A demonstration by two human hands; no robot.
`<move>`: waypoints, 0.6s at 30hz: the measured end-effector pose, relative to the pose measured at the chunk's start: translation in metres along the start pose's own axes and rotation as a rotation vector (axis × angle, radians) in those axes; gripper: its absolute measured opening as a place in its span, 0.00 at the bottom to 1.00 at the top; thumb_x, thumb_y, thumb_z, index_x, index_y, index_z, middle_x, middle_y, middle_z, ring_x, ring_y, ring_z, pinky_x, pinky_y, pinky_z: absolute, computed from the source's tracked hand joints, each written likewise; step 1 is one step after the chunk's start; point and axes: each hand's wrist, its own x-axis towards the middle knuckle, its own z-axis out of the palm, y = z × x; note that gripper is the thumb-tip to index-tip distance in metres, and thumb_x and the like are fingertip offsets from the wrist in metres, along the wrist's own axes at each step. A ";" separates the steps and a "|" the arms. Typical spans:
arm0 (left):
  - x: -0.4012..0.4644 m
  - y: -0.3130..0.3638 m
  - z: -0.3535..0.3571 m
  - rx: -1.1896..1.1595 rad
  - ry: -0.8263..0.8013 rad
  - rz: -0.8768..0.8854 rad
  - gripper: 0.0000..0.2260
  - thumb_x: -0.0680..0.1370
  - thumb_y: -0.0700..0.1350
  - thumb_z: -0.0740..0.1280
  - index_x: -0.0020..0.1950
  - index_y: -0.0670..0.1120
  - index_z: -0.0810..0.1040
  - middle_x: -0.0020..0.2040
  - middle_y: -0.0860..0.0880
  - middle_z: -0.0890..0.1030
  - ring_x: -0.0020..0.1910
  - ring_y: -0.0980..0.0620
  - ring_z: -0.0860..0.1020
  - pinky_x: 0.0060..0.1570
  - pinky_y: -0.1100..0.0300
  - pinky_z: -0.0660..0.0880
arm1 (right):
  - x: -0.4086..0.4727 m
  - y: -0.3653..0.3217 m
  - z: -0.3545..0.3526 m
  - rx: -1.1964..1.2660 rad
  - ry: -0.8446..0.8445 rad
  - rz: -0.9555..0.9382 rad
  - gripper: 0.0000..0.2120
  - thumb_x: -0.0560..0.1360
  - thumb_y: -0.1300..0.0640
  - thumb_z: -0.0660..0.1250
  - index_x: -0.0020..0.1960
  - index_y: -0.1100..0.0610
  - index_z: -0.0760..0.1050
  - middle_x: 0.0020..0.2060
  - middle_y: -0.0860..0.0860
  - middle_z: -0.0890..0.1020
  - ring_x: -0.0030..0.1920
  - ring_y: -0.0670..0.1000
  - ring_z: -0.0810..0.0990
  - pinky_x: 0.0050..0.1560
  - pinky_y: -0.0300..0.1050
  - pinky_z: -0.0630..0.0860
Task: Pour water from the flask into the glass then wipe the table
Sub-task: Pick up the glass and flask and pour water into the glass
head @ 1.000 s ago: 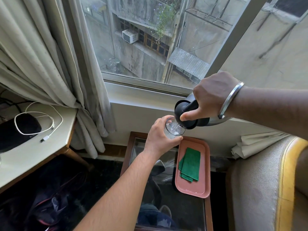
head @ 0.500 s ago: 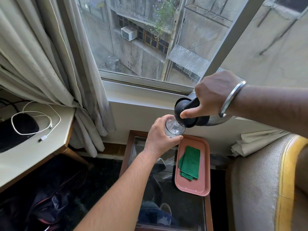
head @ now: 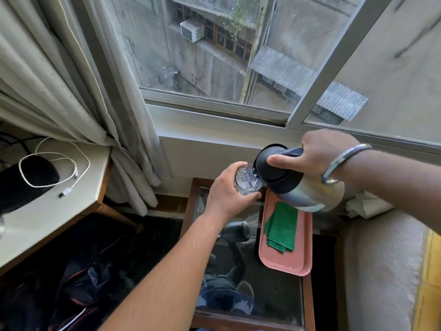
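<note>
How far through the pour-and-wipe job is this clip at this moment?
Done: the left hand holds the glass up and the right hand has the flask tipped. In hand: water is running into the glass, which is partly full. Left: the wipe; the green cloth lies folded on the pink tray.

I think this is a room in a home or a small hotel, high up in a city. A big window looks out on old grey walls and an air cooler box on another building. Pale curtains hang beside it. There is a low glass counter with a pink tray, a soft chair, and a white desk with a charging cable.
</note>
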 end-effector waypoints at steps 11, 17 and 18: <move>-0.004 -0.094 0.012 0.124 -0.040 -0.183 0.33 0.63 0.54 0.82 0.64 0.58 0.72 0.55 0.59 0.80 0.54 0.57 0.79 0.57 0.56 0.77 | 0.000 -0.006 0.176 0.847 -0.080 0.513 0.37 0.66 0.25 0.64 0.19 0.57 0.64 0.15 0.50 0.69 0.21 0.56 0.71 0.30 0.49 0.68; -0.037 -0.169 0.028 0.147 -0.061 -0.320 0.33 0.65 0.51 0.82 0.66 0.56 0.70 0.58 0.56 0.78 0.57 0.56 0.77 0.58 0.56 0.77 | -0.011 -0.047 0.282 1.060 -0.076 0.804 0.37 0.66 0.26 0.63 0.20 0.59 0.67 0.24 0.57 0.73 0.29 0.59 0.74 0.35 0.52 0.69; -0.045 -0.184 0.032 0.146 -0.071 -0.340 0.33 0.65 0.51 0.82 0.66 0.55 0.70 0.58 0.56 0.78 0.57 0.56 0.77 0.59 0.57 0.77 | -0.013 -0.055 0.299 1.076 -0.077 0.826 0.39 0.63 0.24 0.62 0.19 0.60 0.68 0.23 0.57 0.73 0.29 0.60 0.75 0.35 0.52 0.71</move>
